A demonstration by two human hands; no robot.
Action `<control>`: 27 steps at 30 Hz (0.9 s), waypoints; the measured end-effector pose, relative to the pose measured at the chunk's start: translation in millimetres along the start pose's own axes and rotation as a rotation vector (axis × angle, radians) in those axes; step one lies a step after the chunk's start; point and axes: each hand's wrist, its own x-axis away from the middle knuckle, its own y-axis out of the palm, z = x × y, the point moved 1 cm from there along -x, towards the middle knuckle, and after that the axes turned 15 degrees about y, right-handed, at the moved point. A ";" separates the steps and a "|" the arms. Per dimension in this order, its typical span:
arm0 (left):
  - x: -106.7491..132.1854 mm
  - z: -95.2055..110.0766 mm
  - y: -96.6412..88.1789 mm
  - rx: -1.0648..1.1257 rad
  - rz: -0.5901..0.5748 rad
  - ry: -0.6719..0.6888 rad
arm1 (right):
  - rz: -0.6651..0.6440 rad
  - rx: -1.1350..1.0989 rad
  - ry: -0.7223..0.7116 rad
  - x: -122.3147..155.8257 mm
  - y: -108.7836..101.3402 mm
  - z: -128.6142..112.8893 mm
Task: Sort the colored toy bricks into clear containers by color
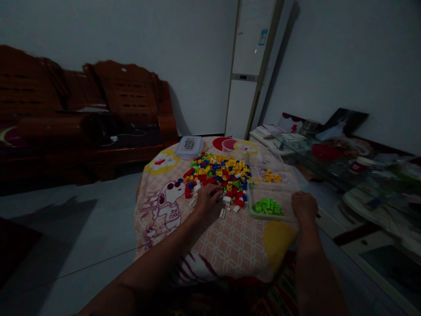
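A heap of small toy bricks (219, 172) in red, yellow, blue, green and white lies on a round table with a cartoon-dog cloth (230, 241). My left hand (208, 197) rests at the near edge of the heap, fingers curled down onto the bricks; whether it grips one is hidden. My right hand (304, 206) sits at the near right corner of a clear tray (253, 213), fingers bent over its rim. That tray holds green bricks (268, 206). A second clear tray behind it holds yellow bricks (272, 177).
A clear lidded box (189, 146) and a round clear tub (234, 147) stand at the table's far side. A dark wooden sofa (82, 114) fills the left. A glass side table (345, 166) with clutter is at the right, a tall white appliance (246, 70) behind.
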 end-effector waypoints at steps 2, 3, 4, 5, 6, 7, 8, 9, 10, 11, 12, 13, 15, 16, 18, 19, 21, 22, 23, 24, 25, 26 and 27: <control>-20.0 10.3 12.0 0.097 -0.003 0.027 | -0.006 0.005 0.001 0.7 -0.4 -0.4; -31.8 16.2 20.2 0.137 0.000 0.042 | -0.008 0.005 0.001 1.2 -0.8 -0.7; -44.6 22.4 30.0 0.162 0.004 0.059 | -0.010 0.005 0.000 1.9 -1.2 -0.9; -57.9 28.7 41.2 0.184 -0.003 0.075 | -0.010 0.001 -0.003 2.8 -1.6 -1.3; -71.2 34.7 53.3 0.224 -0.005 0.080 | -0.008 -0.004 -0.004 3.6 -2.2 -1.6; -84.3 40.3 65.9 0.277 -0.002 0.075 | -0.004 -0.009 -0.001 4.4 -2.9 -2.0; -96.6 45.4 78.4 0.336 -0.012 0.069 | -0.001 -0.012 0.005 5.3 -3.5 -2.4; -107.9 49.9 90.4 0.393 -0.035 0.069 | 0.001 -0.015 0.013 6.0 -4.2 -2.8; -117.6 53.5 101.2 0.450 -0.050 0.055 | 0.003 -0.016 0.021 6.7 -4.7 -3.2; -125.8 56.3 110.7 0.493 -0.066 0.047 | 0.003 -0.018 0.028 7.3 -5.1 -3.7; -132.3 58.3 118.6 0.524 -0.076 0.039 | 0.003 -0.021 0.028 7.9 -5.4 -4.2; -137.2 59.3 124.9 0.542 -0.082 0.031 | 0.005 -0.025 0.023 8.4 -5.6 -4.7; -144.0 58.9 133.7 0.543 -0.090 0.018 | 0.013 -0.036 0.014 9.5 -5.8 -5.5; -146.6 57.9 136.5 0.535 -0.100 0.011 | 0.018 -0.042 0.011 10.0 -5.9 -5.8; -151.6 56.0 139.5 0.518 -0.131 0.008 | 0.024 -0.053 0.009 11.1 -6.3 -6.2; -153.8 55.9 139.4 0.505 -0.140 0.020 | 0.025 -0.055 0.005 11.7 -6.6 -6.5; -155.4 59.6 135.4 0.461 -0.132 0.086 | 0.022 -0.051 -0.002 12.4 -7.5 -7.1; -152.9 64.0 131.3 0.432 -0.117 0.140 | 0.018 -0.048 -0.002 12.6 -8.0 -7.4; -147.2 70.3 125.9 0.406 -0.103 0.206 | 0.013 -0.044 0.000 12.5 -8.4 -7.7; -137.6 78.1 119.5 0.384 -0.097 0.278 | 0.005 -0.039 0.002 12.2 -8.7 -8.0; -123.8 87.2 112.6 0.378 -0.117 0.365 | -0.001 -0.036 0.003 11.7 -8.9 -8.2; -106.4 96.7 105.7 0.386 -0.162 0.452 | -0.007 -0.033 0.003 11.2 -8.8 -8.3; -85.9 105.7 99.3 0.399 -0.234 0.545 | -0.010 -0.028 0.003 10.6 -8.6 -8.2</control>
